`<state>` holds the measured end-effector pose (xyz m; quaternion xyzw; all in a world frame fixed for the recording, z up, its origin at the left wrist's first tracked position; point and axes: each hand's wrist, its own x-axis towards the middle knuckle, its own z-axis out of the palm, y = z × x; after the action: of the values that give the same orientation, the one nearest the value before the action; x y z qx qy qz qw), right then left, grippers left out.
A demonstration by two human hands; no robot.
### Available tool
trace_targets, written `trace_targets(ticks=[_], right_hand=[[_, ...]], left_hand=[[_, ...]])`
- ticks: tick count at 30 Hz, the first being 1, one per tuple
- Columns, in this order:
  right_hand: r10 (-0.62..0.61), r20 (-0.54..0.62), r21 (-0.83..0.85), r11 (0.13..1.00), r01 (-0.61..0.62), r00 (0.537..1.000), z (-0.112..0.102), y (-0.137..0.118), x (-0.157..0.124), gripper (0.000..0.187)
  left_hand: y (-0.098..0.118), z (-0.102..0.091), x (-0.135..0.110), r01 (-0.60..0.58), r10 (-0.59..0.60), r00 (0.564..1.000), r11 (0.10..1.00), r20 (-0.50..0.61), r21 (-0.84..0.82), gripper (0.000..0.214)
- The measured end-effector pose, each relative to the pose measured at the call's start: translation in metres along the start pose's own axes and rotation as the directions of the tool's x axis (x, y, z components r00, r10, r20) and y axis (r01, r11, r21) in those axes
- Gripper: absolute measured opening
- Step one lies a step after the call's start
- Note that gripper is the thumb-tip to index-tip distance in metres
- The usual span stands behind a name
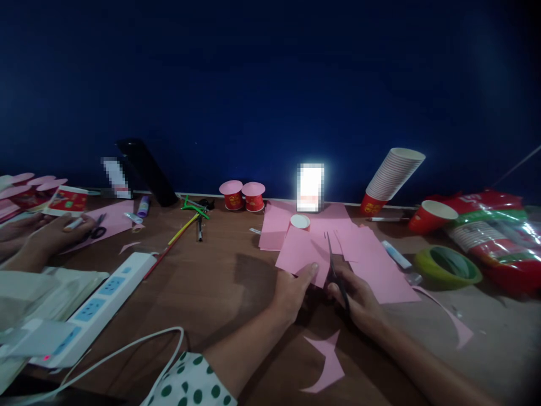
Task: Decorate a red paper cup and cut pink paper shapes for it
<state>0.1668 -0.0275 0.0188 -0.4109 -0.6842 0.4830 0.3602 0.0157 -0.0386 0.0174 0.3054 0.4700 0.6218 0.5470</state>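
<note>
My left hand pinches the near edge of a pink paper sheet, holding it up above the wooden table. My right hand grips dark scissors, whose blades point away from me and bite into the sheet's right side. More pink sheets lie under and beyond the held one. A red paper cup with a white rim stands just behind the sheet. A curved pink offcut lies on the table between my forearms.
Another person's hands rest at the left near small scissors. A white power strip and cable lie at the near left. Two pink-topped cups, a leaning cup stack, a green tape roll and plastic bags stand behind and right.
</note>
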Motion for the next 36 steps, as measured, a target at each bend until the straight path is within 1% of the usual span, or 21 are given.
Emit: trace_targets(ticks=[7, 14, 20, 25, 31, 36], right_hand=[[-0.009, -0.007, 0.000, 1.000, 0.009, 1.000, 0.0006, 0.0029, -0.0002, 0.030], [-0.008, -0.005, -0.004, 1.000, 0.008, 1.000, 0.0012, 0.0002, 0.0004, 0.029], [-0.012, 0.002, -0.021, 1.000, 0.012, 1.000, 0.0005, 0.0008, 0.0004, 0.026], [-0.012, -0.002, -0.025, 1.000, 0.012, 1.000, 0.0002, 0.0021, 0.0007, 0.028], [-0.024, -0.015, -0.023, 0.999, 0.024, 1.000, 0.0009, 0.0019, 0.0007, 0.027], [-0.010, -0.016, -0.016, 1.000, 0.010, 1.000, 0.0005, 0.0024, 0.0007, 0.029]], left_hand=[[0.0017, 0.0016, -0.0003, -0.005, 0.005, 1.000, 1.000, -0.019, -0.026, 0.034], [-0.0010, 0.0003, 0.0008, 0.007, -0.008, 1.000, 0.999, -0.020, -0.038, 0.042], [-0.0026, -0.0003, 0.0015, 0.016, -0.016, 1.000, 1.000, -0.011, 0.007, 0.040], [-0.0018, -0.0005, 0.0013, -0.032, 0.032, 0.999, 0.999, -0.001, 0.035, 0.039], [-0.0026, -0.0010, 0.0020, 0.002, -0.002, 1.000, 0.999, -0.008, 0.054, 0.044], [-0.0019, -0.0024, 0.0014, 0.028, -0.027, 1.000, 0.997, -0.014, 0.070, 0.043]])
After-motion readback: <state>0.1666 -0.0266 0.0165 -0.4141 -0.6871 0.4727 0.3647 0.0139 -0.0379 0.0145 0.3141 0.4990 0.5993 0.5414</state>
